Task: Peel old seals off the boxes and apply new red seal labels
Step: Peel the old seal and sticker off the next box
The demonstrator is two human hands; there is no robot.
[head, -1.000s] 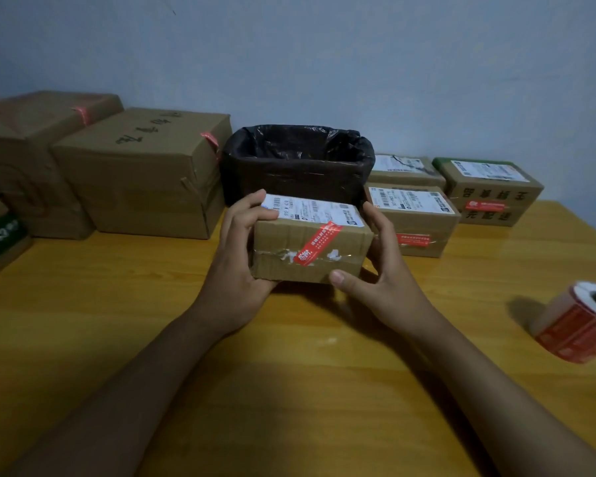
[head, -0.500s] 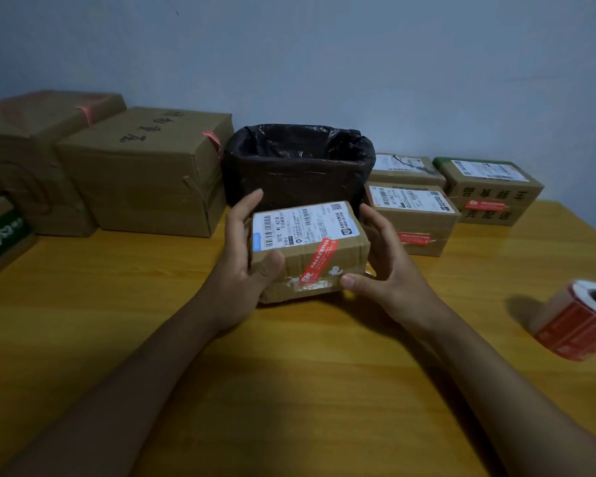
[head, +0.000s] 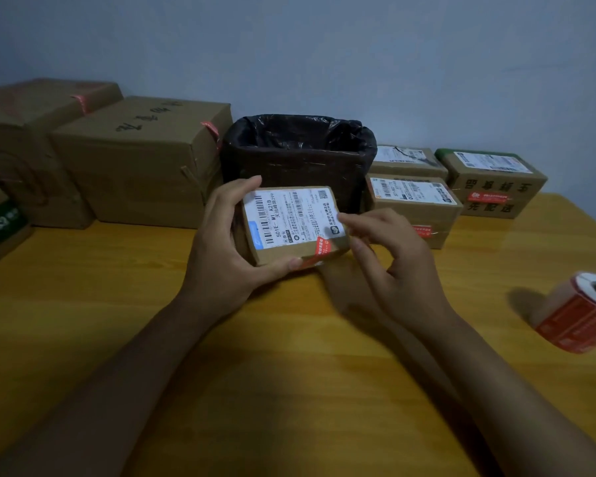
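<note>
A small cardboard box (head: pixel 295 249) with a white shipping label on top is tilted toward me above the wooden table (head: pixel 117 304). My left hand (head: pixel 221 246) grips it by its left side, thumb under the near edge. A red seal label (head: pixel 322 247) runs over the box's near right corner. My right hand (head: pixel 389 259) is beside the box's right end, fingers loosely bent, its fingertips close to the red seal; whether they touch it I cannot tell. A roll of red seal labels (head: pixel 578 313) lies at the right edge.
A bin lined with a black bag (head: pixel 298 156) stands right behind the held box. Two large cartons (head: pixel 135 160) sit at the back left, three small labelled boxes (head: pixel 413 204) at the back right. A green-marked box (head: pixel 0 228) is at the far left.
The box has been tipped so its labelled top faces me. My right hand let go of the box's right end and moved its fingertips toward the red seal.
</note>
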